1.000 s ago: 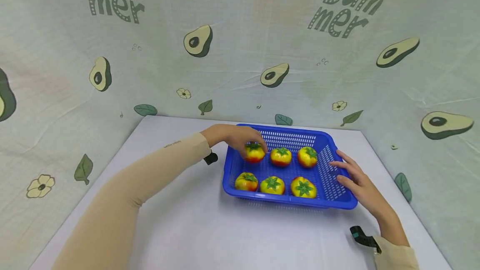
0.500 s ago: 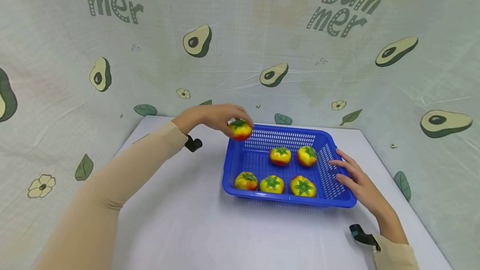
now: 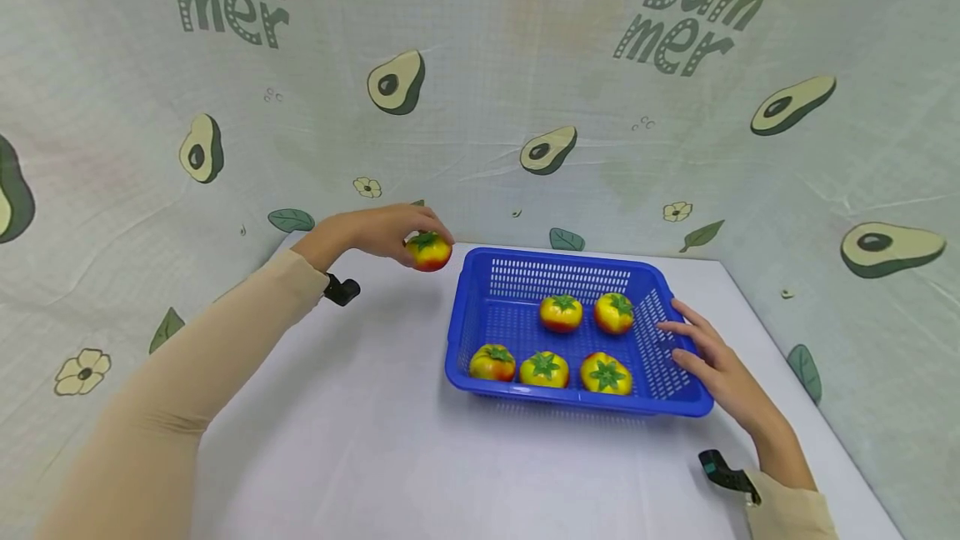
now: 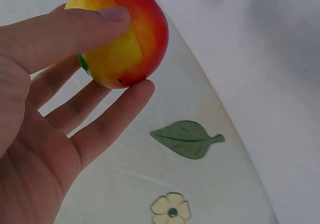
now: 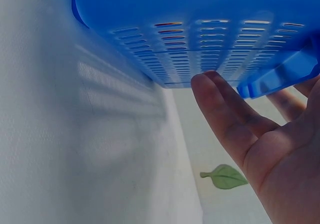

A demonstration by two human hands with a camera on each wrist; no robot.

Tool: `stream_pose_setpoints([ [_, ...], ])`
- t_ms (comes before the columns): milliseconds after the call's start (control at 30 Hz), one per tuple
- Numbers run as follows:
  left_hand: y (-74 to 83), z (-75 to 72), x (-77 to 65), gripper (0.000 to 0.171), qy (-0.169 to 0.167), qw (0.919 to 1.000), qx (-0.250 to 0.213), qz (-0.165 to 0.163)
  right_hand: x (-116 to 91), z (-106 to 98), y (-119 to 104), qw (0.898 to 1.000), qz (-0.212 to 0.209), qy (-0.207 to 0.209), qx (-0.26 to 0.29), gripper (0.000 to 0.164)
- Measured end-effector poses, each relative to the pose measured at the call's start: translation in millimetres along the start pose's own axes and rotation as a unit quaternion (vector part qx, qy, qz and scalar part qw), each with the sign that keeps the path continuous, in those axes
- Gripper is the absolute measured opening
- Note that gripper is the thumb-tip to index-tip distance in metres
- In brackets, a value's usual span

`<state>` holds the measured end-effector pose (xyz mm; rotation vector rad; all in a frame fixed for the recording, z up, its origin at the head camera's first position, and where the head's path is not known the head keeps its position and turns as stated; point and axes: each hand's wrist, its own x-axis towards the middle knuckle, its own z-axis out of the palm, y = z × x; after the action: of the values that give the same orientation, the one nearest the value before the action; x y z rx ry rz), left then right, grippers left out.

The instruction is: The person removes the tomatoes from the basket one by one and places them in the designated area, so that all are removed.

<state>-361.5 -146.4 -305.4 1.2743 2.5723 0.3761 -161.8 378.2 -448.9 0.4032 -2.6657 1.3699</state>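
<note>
My left hand (image 3: 393, 233) holds a persimmon (image 3: 428, 252) above the table, just left of the blue basket (image 3: 577, 397). In the left wrist view the red and yellow persimmon (image 4: 145, 38) sits between the thumb and fingertips. Two persimmons stay in the basket's back row, one of them the back-right persimmon (image 3: 613, 312). Three lie along its front, including the front-left persimmon (image 3: 492, 363). My right hand (image 3: 716, 361) holds the basket's right rim. In the right wrist view, two fingers (image 5: 220, 103) lie against the outer slotted wall while others reach over the rim.
The basket stands on a white table (image 3: 360, 432), whose surface continues to its left and front. A cloth curtain (image 3: 465, 107) printed with avocados rises behind and at both sides. Black wrist devices sit at both cuffs, such as the right wrist camera (image 3: 723, 473).
My left hand has lifted the back-left persimmon up out of the basket and carried it left past the rim. My right hand has stayed at the basket's right side.
</note>
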Motion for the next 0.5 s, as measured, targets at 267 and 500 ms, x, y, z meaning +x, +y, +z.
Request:
stream_pose_setpoints([
  [267,-21.6,13.8,-9.9,0.064,-0.010,0.9989,0.004,-0.045,-1,0,-1,1.000,0.001,0.001,0.000,0.041],
  [500,-38.3,22.8,-11.7,0.063,0.001,0.9978,0.009,-0.066,0,0,-1,1.000,0.006,-0.001,0.001,0.041],
])
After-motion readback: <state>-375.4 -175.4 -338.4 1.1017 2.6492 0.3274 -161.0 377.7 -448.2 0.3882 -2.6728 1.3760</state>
